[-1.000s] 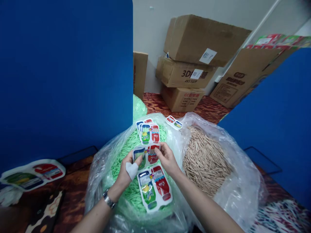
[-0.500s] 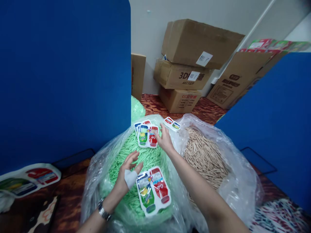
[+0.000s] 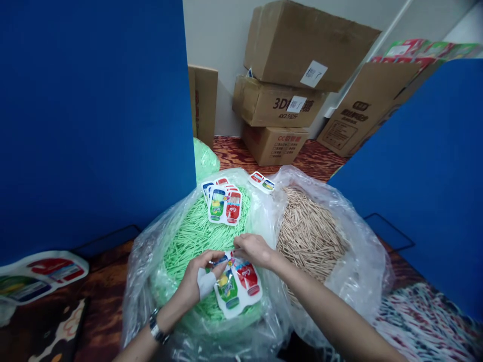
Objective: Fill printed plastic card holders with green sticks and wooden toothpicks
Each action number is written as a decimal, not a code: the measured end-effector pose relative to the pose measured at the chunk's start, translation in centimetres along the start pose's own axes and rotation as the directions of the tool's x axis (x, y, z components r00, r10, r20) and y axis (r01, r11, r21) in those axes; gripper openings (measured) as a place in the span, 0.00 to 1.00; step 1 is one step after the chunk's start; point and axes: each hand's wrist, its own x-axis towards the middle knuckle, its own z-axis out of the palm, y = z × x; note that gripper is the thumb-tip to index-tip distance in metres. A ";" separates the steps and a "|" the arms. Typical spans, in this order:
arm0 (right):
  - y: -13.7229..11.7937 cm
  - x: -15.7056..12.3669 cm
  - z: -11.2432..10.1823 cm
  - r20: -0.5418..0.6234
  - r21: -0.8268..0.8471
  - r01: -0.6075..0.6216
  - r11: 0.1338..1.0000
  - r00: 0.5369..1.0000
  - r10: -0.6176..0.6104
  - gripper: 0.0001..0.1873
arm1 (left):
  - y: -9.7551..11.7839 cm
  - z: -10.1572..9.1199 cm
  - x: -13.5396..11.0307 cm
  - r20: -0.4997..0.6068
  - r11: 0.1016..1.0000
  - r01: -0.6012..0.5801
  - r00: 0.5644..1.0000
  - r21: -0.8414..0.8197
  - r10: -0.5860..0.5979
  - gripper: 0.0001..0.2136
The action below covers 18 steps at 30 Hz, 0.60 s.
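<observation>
A flat printed packet [image 3: 237,285] showing a green and a red bottle lies on a heap of green sticks [image 3: 188,236] inside a clear plastic bag. My left hand [image 3: 198,279], thumb bandaged in white, pinches the packet's upper left edge. My right hand [image 3: 253,250] pinches its top edge, fingers closed. A small pile of the same packets [image 3: 222,202] rests farther back on the green sticks, and one more packet [image 3: 261,181] lies on the bag's rim.
A second clear bag holds tan sticks [image 3: 311,234] to the right. Blue partitions [image 3: 94,115] stand left and right. Cardboard boxes [image 3: 287,80] are stacked at the back. Larger printed packets [image 3: 41,274] lie on the wooden table at the left.
My right hand came back from the far pile, where it left a packet, and both hands now grip the near packet's top edge. The view shifted slightly.
</observation>
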 end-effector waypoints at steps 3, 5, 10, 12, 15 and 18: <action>-0.1 0.0 -0.1 0.011 -0.015 0.001 1.000 1.000 -0.001 0.12 | -0.4 -0.2 -0.3 -0.021 0.998 -0.005 1.000 0.058 0.006 0.12; -0.2 -0.3 -0.4 0.011 -0.024 0.003 1.000 1.000 -0.003 0.11 | -0.7 -0.2 -0.6 -0.048 0.992 -0.042 0.998 0.120 0.048 0.13; -0.7 -1.9 -2.5 -0.197 0.176 -0.026 0.984 0.978 0.061 0.11 | -0.7 0.2 -1.2 -0.152 0.968 -0.069 0.983 0.241 0.107 0.26; -1.4 -2.7 -3.5 -0.242 0.428 0.023 0.903 0.966 0.090 0.14 | -0.3 0.6 -1.3 -0.181 0.982 -0.031 0.981 0.187 0.065 0.36; -3.2 -3.7 -4.3 -0.217 0.814 0.151 0.560 0.975 0.052 0.15 | 0.6 1.2 -1.2 -0.121 0.998 0.003 0.993 -0.063 -0.011 0.47; -4.9 -4.2 -4.0 -0.239 0.946 0.239 0.218 0.971 -0.024 0.17 | 1.4 1.4 -1.0 0.059 0.942 0.104 0.994 -0.318 -0.090 0.42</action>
